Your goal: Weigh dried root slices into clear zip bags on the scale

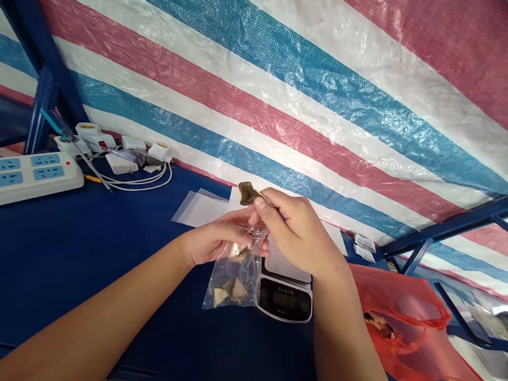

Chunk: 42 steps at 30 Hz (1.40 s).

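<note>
My left hand (220, 237) is closed on the top of a clear plastic bag (210, 298), which hangs down in front of the scale. Inside the bag are pale, irregular dried pieces (236, 290), some brownish. Between the thumb and fingers of my right hand (298, 228) is a flat, dark brown dried piece (248, 193), held above the bag's mouth. Under my hands stands a white digital kitchen scale (285, 298) with a black front panel; its display is too dim to read. My right hand hides part of its platform.
White sheets and clear bags (200, 207) lie behind my hands on the blue table (88, 243). A power strip (27, 178), chargers with cables (133, 146) and a screwdriver (90, 164) are at the left. A red plastic bag (404, 319) stands at the right, beside small white packets (365, 248).
</note>
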Each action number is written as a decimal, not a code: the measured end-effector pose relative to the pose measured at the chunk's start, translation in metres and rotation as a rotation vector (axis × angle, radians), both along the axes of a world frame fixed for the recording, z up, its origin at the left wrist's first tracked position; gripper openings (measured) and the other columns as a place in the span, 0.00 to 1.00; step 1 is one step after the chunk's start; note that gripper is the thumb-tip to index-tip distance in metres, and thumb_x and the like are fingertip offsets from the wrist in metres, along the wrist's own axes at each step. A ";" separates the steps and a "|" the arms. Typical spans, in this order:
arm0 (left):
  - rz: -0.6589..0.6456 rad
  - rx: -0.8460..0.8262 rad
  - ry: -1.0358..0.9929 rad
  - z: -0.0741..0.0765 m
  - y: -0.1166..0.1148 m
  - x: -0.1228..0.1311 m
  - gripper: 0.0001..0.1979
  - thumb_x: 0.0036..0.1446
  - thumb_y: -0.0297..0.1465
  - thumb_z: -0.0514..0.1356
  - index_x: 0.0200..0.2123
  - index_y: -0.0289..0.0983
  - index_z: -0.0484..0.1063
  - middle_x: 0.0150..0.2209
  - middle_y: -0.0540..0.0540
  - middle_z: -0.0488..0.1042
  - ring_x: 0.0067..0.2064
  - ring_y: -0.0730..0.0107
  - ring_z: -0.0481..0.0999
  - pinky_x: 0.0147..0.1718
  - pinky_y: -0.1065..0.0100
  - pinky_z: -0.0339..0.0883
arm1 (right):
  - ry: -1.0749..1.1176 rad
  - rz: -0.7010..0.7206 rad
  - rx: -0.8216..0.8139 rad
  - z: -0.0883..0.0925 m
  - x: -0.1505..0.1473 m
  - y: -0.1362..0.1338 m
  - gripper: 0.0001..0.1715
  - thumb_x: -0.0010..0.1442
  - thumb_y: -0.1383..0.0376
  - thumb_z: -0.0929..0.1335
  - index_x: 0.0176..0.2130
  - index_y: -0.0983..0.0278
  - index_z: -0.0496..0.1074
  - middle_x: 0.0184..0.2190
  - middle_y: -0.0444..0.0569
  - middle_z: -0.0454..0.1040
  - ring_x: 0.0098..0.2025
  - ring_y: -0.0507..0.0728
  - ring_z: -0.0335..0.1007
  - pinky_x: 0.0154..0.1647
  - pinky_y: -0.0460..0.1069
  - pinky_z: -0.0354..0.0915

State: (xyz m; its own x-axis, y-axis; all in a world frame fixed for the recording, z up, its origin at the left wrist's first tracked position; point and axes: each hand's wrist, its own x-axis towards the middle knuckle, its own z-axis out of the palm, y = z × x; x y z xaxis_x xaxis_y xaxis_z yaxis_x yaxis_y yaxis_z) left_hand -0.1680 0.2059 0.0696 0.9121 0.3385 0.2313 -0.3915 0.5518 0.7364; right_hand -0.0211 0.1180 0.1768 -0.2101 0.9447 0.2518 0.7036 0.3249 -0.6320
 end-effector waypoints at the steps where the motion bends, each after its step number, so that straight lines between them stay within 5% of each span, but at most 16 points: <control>1: 0.002 -0.001 0.003 0.000 0.000 0.000 0.17 0.47 0.27 0.71 0.43 0.37 0.78 0.38 0.46 0.80 0.42 0.64 0.81 0.48 0.62 0.76 | -0.037 -0.006 0.004 0.000 -0.002 0.000 0.20 0.77 0.55 0.60 0.33 0.60 0.65 0.27 0.42 0.72 0.25 0.51 0.69 0.32 0.49 0.61; 6: 0.018 0.014 0.043 -0.001 0.003 0.001 0.13 0.49 0.31 0.70 0.40 0.35 0.78 0.36 0.44 0.81 0.41 0.62 0.81 0.46 0.65 0.74 | -0.101 -0.012 -0.037 -0.001 -0.002 0.001 0.23 0.77 0.55 0.59 0.30 0.59 0.58 0.21 0.39 0.66 0.25 0.52 0.68 0.31 0.49 0.58; 14: 0.065 0.030 0.097 -0.002 0.003 0.003 0.13 0.57 0.40 0.66 0.35 0.35 0.74 0.33 0.43 0.80 0.39 0.60 0.81 0.49 0.58 0.73 | 0.072 0.063 -0.256 0.003 0.010 -0.001 0.22 0.76 0.54 0.62 0.33 0.60 0.70 0.26 0.41 0.75 0.31 0.53 0.77 0.40 0.49 0.68; 19: 0.069 0.058 0.122 -0.001 0.002 0.003 0.14 0.56 0.41 0.67 0.32 0.36 0.72 0.31 0.44 0.79 0.36 0.63 0.80 0.42 0.63 0.73 | 0.131 0.108 -0.314 0.002 0.014 0.000 0.21 0.75 0.54 0.63 0.35 0.62 0.75 0.30 0.44 0.78 0.34 0.54 0.79 0.44 0.49 0.71; 29: 0.073 -0.099 0.089 0.000 0.001 0.006 0.18 0.60 0.34 0.65 0.53 0.38 0.76 0.41 0.44 0.82 0.43 0.63 0.82 0.49 0.62 0.74 | -0.026 0.161 -0.249 0.001 0.016 0.003 0.23 0.75 0.56 0.63 0.32 0.62 0.75 0.34 0.45 0.78 0.34 0.52 0.74 0.38 0.47 0.65; 34: 0.069 -0.140 0.010 0.001 0.001 0.007 0.13 0.57 0.36 0.66 0.43 0.35 0.79 0.34 0.46 0.82 0.35 0.66 0.81 0.39 0.67 0.73 | -0.036 0.129 -0.224 -0.004 0.012 0.006 0.22 0.75 0.56 0.62 0.34 0.62 0.76 0.38 0.46 0.79 0.37 0.53 0.74 0.40 0.48 0.66; 38: 0.056 -0.185 0.003 0.004 0.001 0.004 0.15 0.58 0.41 0.65 0.39 0.35 0.80 0.31 0.46 0.81 0.37 0.61 0.81 0.44 0.61 0.75 | -0.003 0.074 -0.218 -0.005 0.010 0.006 0.22 0.75 0.52 0.63 0.38 0.61 0.78 0.39 0.46 0.80 0.39 0.55 0.77 0.42 0.49 0.68; 42: 0.025 -0.226 0.022 0.002 0.004 0.001 0.22 0.59 0.45 0.61 0.47 0.35 0.79 0.39 0.42 0.83 0.48 0.52 0.82 0.54 0.50 0.72 | -0.017 0.046 -0.202 -0.005 0.009 0.007 0.22 0.75 0.51 0.63 0.38 0.60 0.78 0.41 0.47 0.80 0.42 0.57 0.78 0.44 0.50 0.70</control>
State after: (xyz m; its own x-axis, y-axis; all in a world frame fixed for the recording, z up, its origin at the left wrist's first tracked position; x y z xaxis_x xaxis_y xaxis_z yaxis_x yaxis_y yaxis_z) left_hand -0.1674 0.2099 0.0721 0.9067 0.4021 0.1270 -0.3922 0.6937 0.6041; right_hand -0.0119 0.1249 0.1719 -0.2566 0.9650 0.0547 0.7020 0.2250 -0.6757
